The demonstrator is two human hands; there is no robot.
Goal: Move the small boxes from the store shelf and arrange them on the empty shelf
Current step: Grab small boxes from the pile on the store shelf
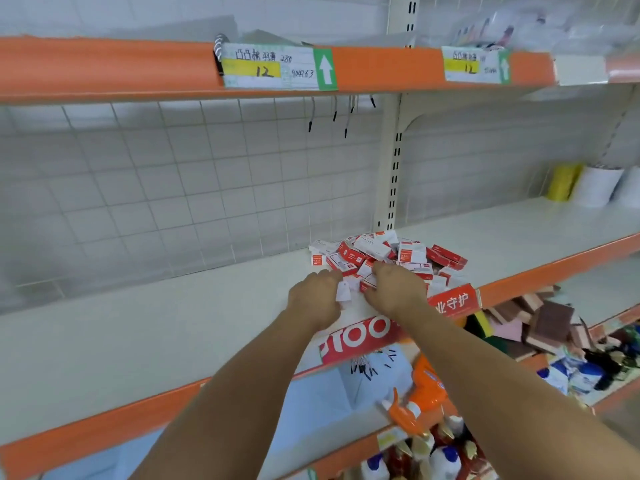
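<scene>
1. A heap of small red and white boxes [388, 256] lies jumbled on the cream shelf [138, 327], near its front edge, just beside the slotted upright post [393, 174].
2. The left hand [313, 299] sits at the heap's near left edge, fingers curled around a small white box [343, 291].
3. The right hand [394, 289] rests on the near side of the heap, fingers bent down over the boxes; whether it actually grips one I cannot tell.
4. A red sign [360, 337] hangs on the shelf's orange front edge below the hands.
5. Price tags [277, 65] sit on the shelf above.
6. Orange spray bottles [419, 396] and brown sponges [540, 323] fill the lower shelves.
</scene>
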